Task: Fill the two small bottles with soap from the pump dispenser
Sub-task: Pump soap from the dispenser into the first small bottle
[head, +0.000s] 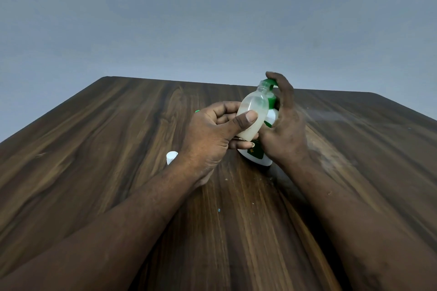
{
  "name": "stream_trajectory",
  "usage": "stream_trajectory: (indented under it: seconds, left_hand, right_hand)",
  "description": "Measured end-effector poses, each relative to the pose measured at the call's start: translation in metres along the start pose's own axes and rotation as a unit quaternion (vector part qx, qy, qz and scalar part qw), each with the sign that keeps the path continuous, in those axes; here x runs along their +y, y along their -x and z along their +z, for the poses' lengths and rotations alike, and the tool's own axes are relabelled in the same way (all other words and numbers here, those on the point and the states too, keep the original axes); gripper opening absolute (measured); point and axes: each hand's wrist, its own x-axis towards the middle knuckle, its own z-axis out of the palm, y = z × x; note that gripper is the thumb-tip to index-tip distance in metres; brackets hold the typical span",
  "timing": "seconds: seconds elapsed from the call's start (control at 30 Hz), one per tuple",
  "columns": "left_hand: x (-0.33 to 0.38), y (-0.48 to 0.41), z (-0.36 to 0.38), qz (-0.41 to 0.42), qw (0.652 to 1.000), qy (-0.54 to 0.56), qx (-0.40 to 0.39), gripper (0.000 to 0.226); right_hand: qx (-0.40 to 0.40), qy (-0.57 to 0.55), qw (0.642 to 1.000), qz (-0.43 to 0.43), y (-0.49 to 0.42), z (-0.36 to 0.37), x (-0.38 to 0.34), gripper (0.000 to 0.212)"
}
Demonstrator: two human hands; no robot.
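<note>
We see a dark wood-grain table [113, 149] filling the near view, its far edge running left to right. Beyond it we face a plain grey-blue wall [212, 19], evenly lit. A pale smear [331, 114] marks the table's far right.

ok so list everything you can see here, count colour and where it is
small bottle: 1, clear with pale liquid inside, tilted, mouth up at the pump spout
pump dispenser: 1, white with green pump and label, on the table right of centre
white cap: 1, white, on the table beside the left wrist
green bit: 1, green, peeking out behind the left grip, cannot tell what it is
table: 1, dark wood grain, fills the lower view
wall: 1, grey, behind the table
left grip: 1, bare hand, holds the small bottle
right grip: 1, bare hand, round the pump dispenser, finger over the pump head
</note>
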Motion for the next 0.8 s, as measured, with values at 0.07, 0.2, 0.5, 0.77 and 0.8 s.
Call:
stream_trajectory:
  seconds: [0.07, 0.2, 0.5, 0.77, 0.8]
  left_hand:
    - [-0.0014, 0.0007, -0.0002, -0.005, 1.0, -0.003, -0.003, 0.028]
    - [-0.003, 0.0011, -0.0002, -0.009, 1.0, -0.002, -0.004, 0.028]
    - [-0.0019, -0.0004, 0.0004, -0.009, 1.0, 0.015, -0.006, 0.029]
    - [-0.0024, 0.0005, 0.0013, -0.014, 1.0, 0.015, -0.001, 0.03]
    - [-0.0018, 0.0004, 0.0018, -0.013, 1.0, 0.016, -0.002, 0.03]
  right_hand:
    - [-0.002, -0.004, 1.0, 0.002, 0.0001, 0.0001, -0.0003, 0.078]
    - [-0.001, -0.005, 1.0, 0.001, 0.001, -0.001, 0.0003, 0.078]
    - [-0.007, -0.01, 1.0, 0.015, 0.0011, -0.002, -0.0008, 0.088]
    - [-0.013, 0.002, 1.0, 0.02, 0.0006, -0.0012, 0.0006, 0.087]
    - [-0.011, 0.007, 1.0, 0.017, 0.0004, -0.0013, 0.0011, 0.09]
